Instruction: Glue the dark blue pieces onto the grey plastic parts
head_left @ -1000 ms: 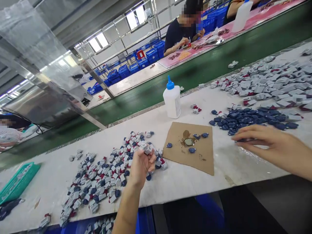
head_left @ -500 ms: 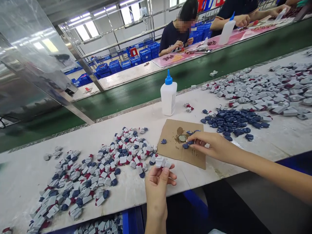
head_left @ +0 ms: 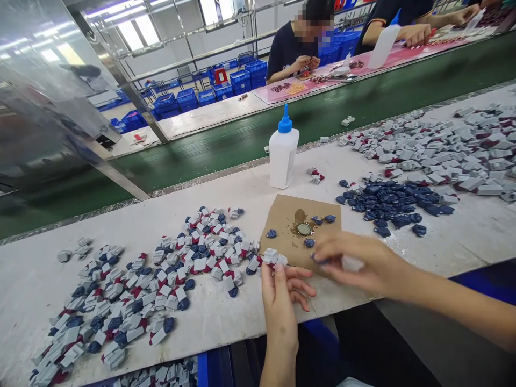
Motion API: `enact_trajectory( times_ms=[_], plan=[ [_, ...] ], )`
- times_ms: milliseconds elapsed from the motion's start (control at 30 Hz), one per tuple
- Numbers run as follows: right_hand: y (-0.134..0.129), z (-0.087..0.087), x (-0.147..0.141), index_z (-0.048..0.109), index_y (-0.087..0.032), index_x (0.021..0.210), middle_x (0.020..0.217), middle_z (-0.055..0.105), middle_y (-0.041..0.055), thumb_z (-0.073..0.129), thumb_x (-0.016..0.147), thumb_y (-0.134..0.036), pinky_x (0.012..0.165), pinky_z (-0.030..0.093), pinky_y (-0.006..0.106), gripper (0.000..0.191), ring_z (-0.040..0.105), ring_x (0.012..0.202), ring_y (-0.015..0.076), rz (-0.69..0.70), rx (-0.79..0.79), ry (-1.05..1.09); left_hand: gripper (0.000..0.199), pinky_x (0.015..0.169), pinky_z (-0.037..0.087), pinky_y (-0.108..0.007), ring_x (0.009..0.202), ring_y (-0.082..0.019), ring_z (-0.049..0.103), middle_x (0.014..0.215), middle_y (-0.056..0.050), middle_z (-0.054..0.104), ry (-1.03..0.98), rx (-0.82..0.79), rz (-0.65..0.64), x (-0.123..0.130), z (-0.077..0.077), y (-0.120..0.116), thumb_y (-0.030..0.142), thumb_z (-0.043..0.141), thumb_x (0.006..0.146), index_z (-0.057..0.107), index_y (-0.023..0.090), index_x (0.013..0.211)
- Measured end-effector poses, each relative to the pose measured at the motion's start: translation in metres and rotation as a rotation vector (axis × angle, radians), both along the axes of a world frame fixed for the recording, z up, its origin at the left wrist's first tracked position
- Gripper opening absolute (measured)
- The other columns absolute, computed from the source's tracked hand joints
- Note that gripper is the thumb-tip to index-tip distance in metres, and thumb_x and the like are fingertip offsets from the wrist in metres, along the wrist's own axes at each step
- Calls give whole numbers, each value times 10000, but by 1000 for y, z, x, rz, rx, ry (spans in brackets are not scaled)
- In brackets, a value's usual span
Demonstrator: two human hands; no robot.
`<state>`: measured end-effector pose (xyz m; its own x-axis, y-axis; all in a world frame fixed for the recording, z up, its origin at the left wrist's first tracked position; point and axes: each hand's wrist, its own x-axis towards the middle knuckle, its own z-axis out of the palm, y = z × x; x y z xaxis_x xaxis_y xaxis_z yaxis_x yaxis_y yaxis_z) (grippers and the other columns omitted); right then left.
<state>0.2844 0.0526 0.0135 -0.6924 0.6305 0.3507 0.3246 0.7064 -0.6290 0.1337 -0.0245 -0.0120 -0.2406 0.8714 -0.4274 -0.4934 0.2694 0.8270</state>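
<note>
Between thumb and fingertips, my left hand [head_left: 284,293] holds a light grey piece [head_left: 274,257] at the near left edge of the cardboard [head_left: 278,215]. My right hand [head_left: 355,263], blurred by motion, pinches a small dark blue piece [head_left: 319,260] over the cardboard's near right part. A round cap [head_left: 303,229] lies on the cardboard beside brown stains. Several blue pieces [head_left: 309,243] lie around it. Behind the cardboard stands a white bottle [head_left: 282,160] with a blue nozzle.
Joined grey, red and blue pieces [head_left: 161,279] spread across the left. A dark blue pile [head_left: 387,200] and a larger grey pile [head_left: 451,145] lie right. Beyond the green belt [head_left: 226,145], people work at a pink-topped bench [head_left: 266,95]. A blue bin [head_left: 202,371] is below the table edge.
My right hand has pulled back from beside the cap toward my left hand, bringing a blue piece. My left hand has moved slightly right and up, still holding the grey piece. The view has shifted slightly.
</note>
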Motion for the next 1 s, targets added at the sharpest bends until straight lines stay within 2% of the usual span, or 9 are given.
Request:
enact_trajectory(
  times_ms=[100,200,300,400,500,633,800,900,1000],
  plan=[
    [-21,2,-1,604,-217,961,1004,640,62,487,822,-125,722,504,252,204,598,876,158,175,292,-93,342,436,363,-204,494,-106,527,616,3,591,225,31,-23,11,2,5,533,461,772,476,203,859],
    [-33,-4,-4,602,-198,961,1019,626,76,513,806,-109,703,508,263,199,590,875,166,119,352,-81,297,540,393,-224,547,-119,531,581,19,548,414,106,-5,18,3,8,504,427,805,467,215,862],
    [-42,-14,-10,588,-216,1020,939,615,70,555,792,-164,637,515,230,236,598,799,143,-84,173,45,268,548,394,-226,529,-120,524,557,36,519,417,131,63,21,1,9,487,399,825,426,227,883],
    [-54,-22,-21,566,-252,1090,823,625,38,559,796,-237,537,515,204,295,594,642,116,-256,-184,218,281,544,399,-231,504,-122,511,551,43,503,399,177,196,23,-2,10,491,405,819,411,232,926],
    [-65,-26,-32,598,-261,1049,923,657,50,544,802,-290,535,537,214,254,631,687,137,-373,-516,384,308,617,431,-251,616,-139,573,727,-17,581,502,236,342,27,-7,9,470,474,790,432,229,977],
    [-69,-26,-41,652,-249,929,961,672,43,579,770,-312,653,561,248,186,648,815,173,-502,-637,508,278,739,449,-277,788,-172,621,930,-82,616,618,259,367,30,-14,5,355,562,755,475,231,988],
    [-56,-21,-37,629,-199,844,833,679,44,590,755,-290,646,561,256,134,653,728,165,-524,-519,442,256,665,469,-274,786,-180,620,924,-89,633,553,263,287,28,-13,7,345,525,785,490,224,1008],
    [-28,-21,-24,601,-201,873,849,658,43,535,793,-260,634,545,265,120,632,716,152,-533,-258,276,291,501,441,-226,704,-158,602,906,-77,622,417,178,231,19,-11,10,401,524,778,513,214,1002],
    [8,-25,-10,587,-205,928,894,632,60,459,830,-222,629,517,296,162,605,743,165,-419,33,-8,296,464,433,-199,713,-153,597,841,-57,628,323,97,218,8,-12,11,400,602,719,582,183,920]
  ],
)
